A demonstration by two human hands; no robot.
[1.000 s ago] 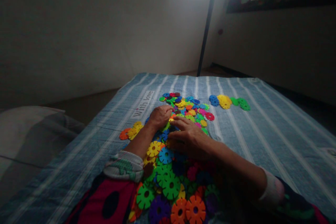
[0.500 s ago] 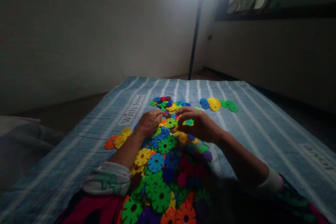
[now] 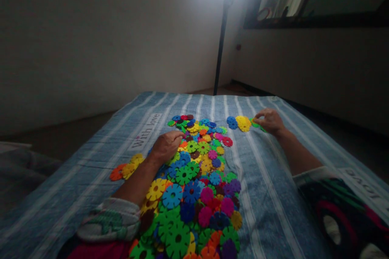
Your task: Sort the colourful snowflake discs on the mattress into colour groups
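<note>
A long heap of colourful notched, flower-shaped plastic discs (image 3: 184, 174) runs down the middle of the cloth. At its left edge my left hand (image 3: 166, 146) is closed, its fingertips curled at the discs; what they hold is hidden. My right hand (image 3: 270, 121) is out to the right, thumb and finger pinched on a small yellow-green disc (image 3: 254, 121). Under and beside these fingers lie green discs (image 3: 261, 128), mostly covered by the hand. Just left of them are a yellow disc group (image 3: 243, 123) and a blue disc group (image 3: 232, 122).
Yellow discs (image 3: 132, 164) and an orange disc (image 3: 118, 172) lie apart, left of my left forearm. A blue striped cloth (image 3: 267, 210) covers the surface. Behind its far edge stands a dark pole (image 3: 221, 44) beneath a bright light, near the wall.
My right hand has moved from above the heap rightward to the green discs at the side. My left hand stays by the heap's left edge. The view has shifted slightly.
</note>
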